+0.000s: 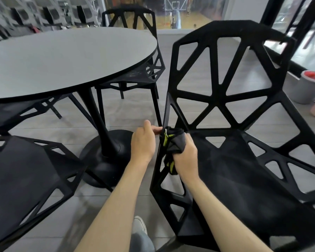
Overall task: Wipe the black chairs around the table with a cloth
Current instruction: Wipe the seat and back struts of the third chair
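Both forearms reach forward from the bottom of the view toward the left edge of the nearest black chair. Gripped in the right hand, fingers curled round it, is a bunched dark cloth with yellow-green trim, pressed against the chair's frame where the seat meets the backrest on its left side. Just beside it, the left hand lies with its fingers over that same left frame edge; whether they curl right round the bar or only brace against it I cannot tell, since the fingertips are hidden behind the frame.

Judging by this, the step in hand is wiping the left rim of this chair, with the left hand steadying it. The chair has an open lattice of triangular cut-outs in back and seat, so the next move probably calls for running the cloth along the thin bars one by one and keeping the chair held so it does not slide on the smooth floor.

Further out, a round grey table on a black pedestal base stands to the left. A second black chair sits at lower left, a third stands beyond the table, and part of a fourth shows under the table's near edge. Those appear not yet reached. A grey bucket stands on the floor at far right.
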